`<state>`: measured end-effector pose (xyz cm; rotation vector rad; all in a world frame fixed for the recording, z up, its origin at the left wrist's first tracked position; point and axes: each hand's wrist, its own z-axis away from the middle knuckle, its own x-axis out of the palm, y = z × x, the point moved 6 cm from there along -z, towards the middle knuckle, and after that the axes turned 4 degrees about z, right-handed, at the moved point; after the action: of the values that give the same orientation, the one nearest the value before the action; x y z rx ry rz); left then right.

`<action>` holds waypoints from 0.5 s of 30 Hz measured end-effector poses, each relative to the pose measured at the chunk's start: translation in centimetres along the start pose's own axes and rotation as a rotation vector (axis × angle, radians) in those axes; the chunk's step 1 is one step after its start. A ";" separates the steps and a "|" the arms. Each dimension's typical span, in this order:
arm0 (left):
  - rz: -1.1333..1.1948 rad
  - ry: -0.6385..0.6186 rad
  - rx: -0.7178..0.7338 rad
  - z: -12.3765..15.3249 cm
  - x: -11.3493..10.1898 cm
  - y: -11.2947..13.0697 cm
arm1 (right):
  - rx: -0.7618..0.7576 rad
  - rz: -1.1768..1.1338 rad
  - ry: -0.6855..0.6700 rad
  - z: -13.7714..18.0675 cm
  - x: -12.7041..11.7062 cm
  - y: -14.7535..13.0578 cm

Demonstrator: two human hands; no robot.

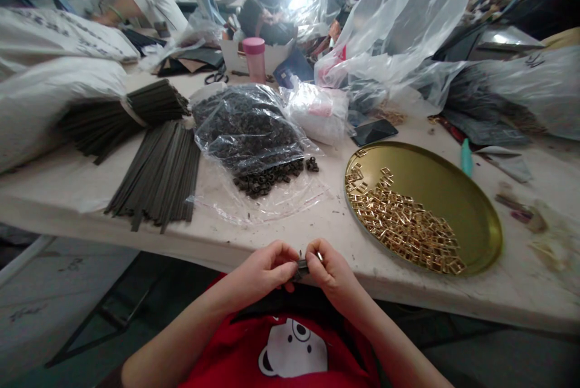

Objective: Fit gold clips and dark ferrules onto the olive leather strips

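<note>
Pinching: a small dark piece [302, 266] is held between both hands at the near table edge, above a red shirt [290, 349].
Left hand: left hand [265, 269] has fingers curled tight, thumb and forefinger pressed together on the piece's left end.
Right hand: right hand [330, 271] is closed likewise on the right end, a glint of metal showing at its fingertips; what that bit is cannot be told.
Gap between hands: almost none, the fingertips nearly meeting over the piece.
Just beyond the grip: a clear plastic bag [247, 128] spilling small dark loops [267, 179] onto the table [326, 219].
Right of the grip: a round brass-coloured tray [453, 185] holding a heap of gold buckles [403, 225].
Left of the grip, farther off: loose dark strips [161, 173] fanned on the table, with a tied bundle [122, 116] behind them.
Far beyond: a pink-lidded bottle [254, 58], scissors [216, 78], a dark phone [374, 132] and crumpled clear plastic sheeting [408, 19].
Far left background: another person's arm [122, 10] in a white sleeve, well apart from the hands.
</note>
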<state>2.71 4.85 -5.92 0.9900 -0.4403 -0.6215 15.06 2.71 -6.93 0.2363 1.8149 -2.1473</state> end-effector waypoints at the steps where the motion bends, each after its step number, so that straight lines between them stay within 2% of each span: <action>1: 0.043 -0.042 -0.037 0.0 0.1 -0.2 | 0.009 -0.001 0.008 0.0 -0.2 0.2; 4: 0.116 -0.095 -0.137 -0.1 0.2 -0.9 | 0.031 -0.002 -0.005 0.0 -0.4 0.6; 9: 0.248 -0.039 -0.154 -0.4 0.1 -1.8 | 0.046 0.024 -0.073 0.2 0.2 0.6; 15: 0.237 -0.004 -0.126 -0.5 0.2 -1.9 | -0.128 0.289 -0.084 0.8 0.3 -0.7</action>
<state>2.61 4.21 -7.83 0.8029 -0.5072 -0.4324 14.64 2.03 -6.24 0.3485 1.7431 -1.8117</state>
